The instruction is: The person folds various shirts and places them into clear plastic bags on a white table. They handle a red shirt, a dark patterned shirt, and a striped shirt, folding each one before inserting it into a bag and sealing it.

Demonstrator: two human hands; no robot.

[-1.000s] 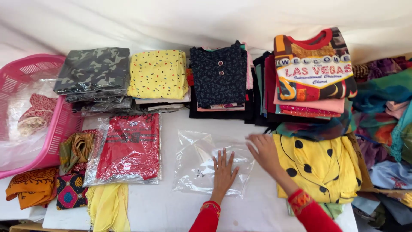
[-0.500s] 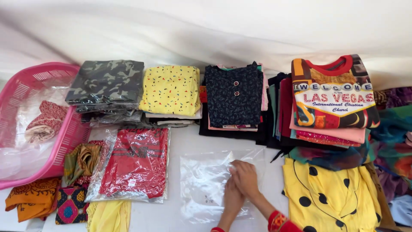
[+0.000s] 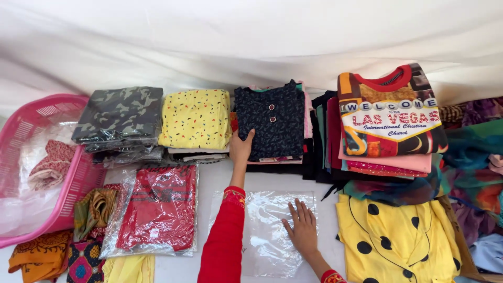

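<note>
The dark navy folded shirt (image 3: 273,121) tops a stack at the back of the table; our left hand (image 3: 241,147) touches its lower left corner, fingers on the cloth, though we cannot tell whether it pinches. Left of that hand lies a yellow patterned shirt (image 3: 195,118). Below and right of it, our right hand (image 3: 302,226) rests flat, fingers spread, on a clear plastic bag (image 3: 267,220).

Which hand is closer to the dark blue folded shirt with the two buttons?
Left. The left hand touches the lower left corner of the dark blue shirt. The right hand lies flat on the clear plastic bag, below the shirt and apart from it.
</note>
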